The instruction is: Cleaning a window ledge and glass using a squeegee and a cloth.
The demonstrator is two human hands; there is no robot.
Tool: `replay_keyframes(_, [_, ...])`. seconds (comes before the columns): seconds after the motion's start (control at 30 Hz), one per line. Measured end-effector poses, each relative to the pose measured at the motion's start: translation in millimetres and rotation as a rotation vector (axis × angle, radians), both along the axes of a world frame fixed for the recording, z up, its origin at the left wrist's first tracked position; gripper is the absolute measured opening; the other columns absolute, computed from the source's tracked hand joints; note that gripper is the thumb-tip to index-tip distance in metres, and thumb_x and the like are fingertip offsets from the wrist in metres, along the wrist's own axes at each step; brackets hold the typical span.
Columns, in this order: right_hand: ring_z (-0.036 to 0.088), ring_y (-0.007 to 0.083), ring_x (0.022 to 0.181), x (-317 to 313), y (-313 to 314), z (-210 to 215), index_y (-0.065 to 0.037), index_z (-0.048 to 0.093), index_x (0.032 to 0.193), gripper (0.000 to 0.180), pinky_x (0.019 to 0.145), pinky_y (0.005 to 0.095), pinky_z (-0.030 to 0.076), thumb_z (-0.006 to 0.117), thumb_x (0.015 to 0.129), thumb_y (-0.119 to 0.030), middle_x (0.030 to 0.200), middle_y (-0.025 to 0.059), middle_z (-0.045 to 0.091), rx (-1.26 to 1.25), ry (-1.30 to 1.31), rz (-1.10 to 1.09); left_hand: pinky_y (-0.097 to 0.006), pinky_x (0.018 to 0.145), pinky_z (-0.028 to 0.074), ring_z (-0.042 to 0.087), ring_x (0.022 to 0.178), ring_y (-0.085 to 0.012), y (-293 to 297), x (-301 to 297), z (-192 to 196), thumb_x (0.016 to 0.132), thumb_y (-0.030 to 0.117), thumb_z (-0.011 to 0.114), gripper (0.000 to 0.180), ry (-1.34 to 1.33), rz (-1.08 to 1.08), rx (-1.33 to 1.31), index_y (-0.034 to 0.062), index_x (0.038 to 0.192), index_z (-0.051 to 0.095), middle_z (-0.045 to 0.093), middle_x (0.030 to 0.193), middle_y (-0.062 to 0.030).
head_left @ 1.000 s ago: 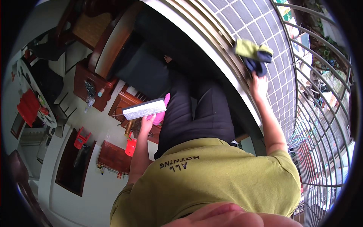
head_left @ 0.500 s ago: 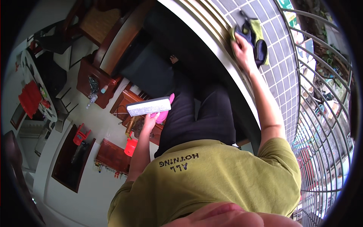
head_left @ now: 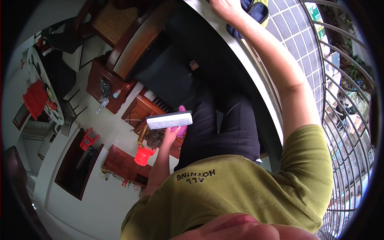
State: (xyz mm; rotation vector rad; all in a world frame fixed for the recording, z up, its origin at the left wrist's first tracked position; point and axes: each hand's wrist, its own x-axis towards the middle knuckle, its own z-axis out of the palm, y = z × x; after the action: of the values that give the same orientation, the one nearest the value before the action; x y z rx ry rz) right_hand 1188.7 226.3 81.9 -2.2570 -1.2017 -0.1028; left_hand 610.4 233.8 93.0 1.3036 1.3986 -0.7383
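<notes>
"Cloth (head_left: pixel 257 13), navy and yellow-green. Where do you have it?"

"Uppermost part of the view, over the tiled ledge (head_left: pixel 294 30), partly cut off by the picture's edge. Bunched; navy folds show on both sides of the right forearm, which crosses in front."

"Right hand (head_left: pixel 225 9)?"

"Far out at the end of a long reach, beside the cloth. Fingers run up to the top edge and are not fully shown. Cannot tell how far open, nor whether any cloth is in its grasp."

"Left hand (head_left: pixel 169 135)?"

"Low, near the left thigh. Fingers closed round the lower side of a scrubbing pad (head_left: pixel 170 121), by its pink handle (head_left: pixel 181 131). Grip looks firm; exact finger placement too small to read."

"Describe the pad."

"Long block, pale speckled face, dark strip along its upper side. Slightly tilted, right end higher. That end overlaps the black trousers (head_left: pixel 236 124) in view; contact uncertain."

"Surroundings, right side?"

"White frame (head_left: pixel 248 61) curving along the inner side of the tiles. Metal bars (head_left: pixel 346 31) beyond them, greenery (head_left: pixel 356 68) outside."

"And left?"

"Dark padded seat (head_left: pixel 168 76) ahead of the knees. Red stool (head_left: pixel 143 156) on the floor, well below the pad. Farther off, a reddish wooden table (head_left: pixel 96 76) bearing a clear bottle (head_left: pixel 103 106), and a smaller red seat (head_left: pixel 88 139)."
</notes>
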Motion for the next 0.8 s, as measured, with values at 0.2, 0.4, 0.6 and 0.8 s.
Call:
replay_keyframes(0.2, [0.052, 0.0252, 0.086, 4.2, 13.2, -4.7, -0.003, 0.058, 0.095, 0.026, 0.074, 0.0419, 0.036, 0.043, 0.082, -0.020, 0.088, 0.0120, 0.057, -0.676, -0.306, 0.003, -0.031, 0.095, 0.037, 0.049, 0.112, -0.0218, -1.3, 13.9, 4.5, 0.081, 0.019, 0.064, 0.044, 0.019, 0.096, -0.012, -0.0008, 0.118, 0.051, 0.055, 0.117, -0.0117])
replay_keyframes(0.4, [0.055, 0.0221, 0.075, -25.2, -50.1, -13.9, 0.002, 0.058, 0.096, 0.029, 0.070, 0.0390, 0.039, 0.045, 0.079, -0.017, 0.077, 0.0092, 0.057, -0.664, -0.387, 0.081, -0.032, 0.095, 0.037, 0.051, 0.108, -0.0207, 14.7, 18.5, 5.4, 0.082, 0.017, 0.064, 0.043, -0.033, 0.141, 0.052, -0.0015, 0.119, 0.051, 0.056, 0.116, -0.0104])
replay_keyframes(0.6, [0.050, 0.0207, 0.084, -78.0, -221.5, 19.8, -0.003, 0.050, 0.119, 0.042, 0.076, 0.0330, 0.038, 0.051, 0.077, -0.010, 0.088, 0.0074, 0.050, -0.762, -0.098, 0.186, -0.031, 0.098, 0.033, 0.047, 0.113, -0.0197, 12.0, 28.3, -2.2, 0.083, 0.018, 0.064, 0.045, -0.105, 0.043, 0.108, -0.0018, 0.121, 0.049, 0.054, 0.119, -0.0104])
replay_keyframes(0.8, [0.049, 0.0218, 0.085, -122.3, -314.4, 44.2, -0.007, 0.048, 0.120, 0.044, 0.074, 0.0337, 0.039, 0.049, 0.075, -0.009, 0.092, 0.0092, 0.046, -1.018, 0.064, 0.185, -0.032, 0.099, 0.033, 0.046, 0.116, -0.0211, -0.4, 55.3, 8.3, 0.081, 0.021, 0.066, 0.049, 0.020, -0.069, 0.008, 0.0000, 0.122, 0.049, 0.052, 0.122, -0.0118])
